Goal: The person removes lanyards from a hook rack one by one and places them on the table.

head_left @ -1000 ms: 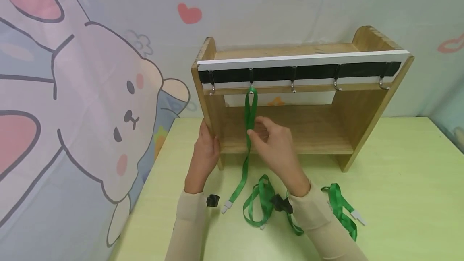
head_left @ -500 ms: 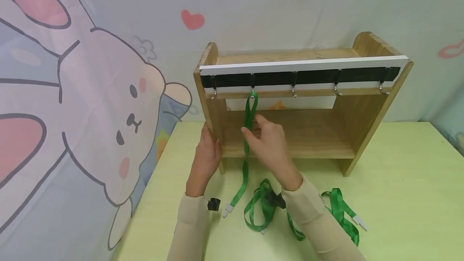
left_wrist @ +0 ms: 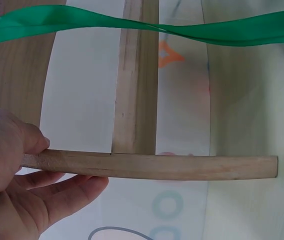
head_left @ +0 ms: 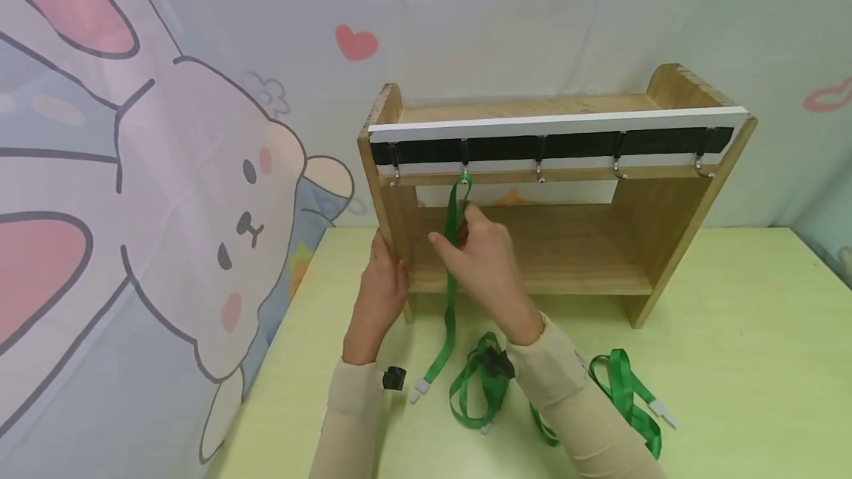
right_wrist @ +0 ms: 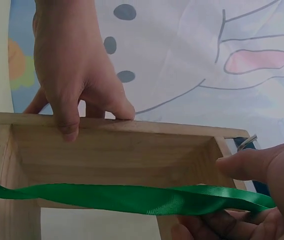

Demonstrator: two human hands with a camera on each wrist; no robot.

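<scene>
A green lanyard [head_left: 450,309] hangs by its loop from the second hook [head_left: 464,174] from the left on a wooden rack [head_left: 566,279]. Its white clip [head_left: 420,390] lies on the table. My right hand [head_left: 491,261] is at the upper strap, fingers behind it and touching it. In the right wrist view the thumb [right_wrist: 247,164] stands apart from the strap [right_wrist: 132,199]; the fingertips are partly hidden. My left hand [head_left: 381,290] holds the rack's left side panel, thumb on one face and fingers on the other, as the left wrist view shows at the panel [left_wrist: 182,166].
More green lanyards [head_left: 475,390] lie on the table before the rack, one [head_left: 626,390] at the right, another partly under my right sleeve [head_left: 566,398]. Other metal hooks [head_left: 540,168] line the black strip. A printed cloth [head_left: 200,242] stands behind and left.
My right hand has shifted left and slightly up along the strap, its fingers moving behind it, and the loop looks narrower. The left hand stays on the panel. The head view has tilted slightly.
</scene>
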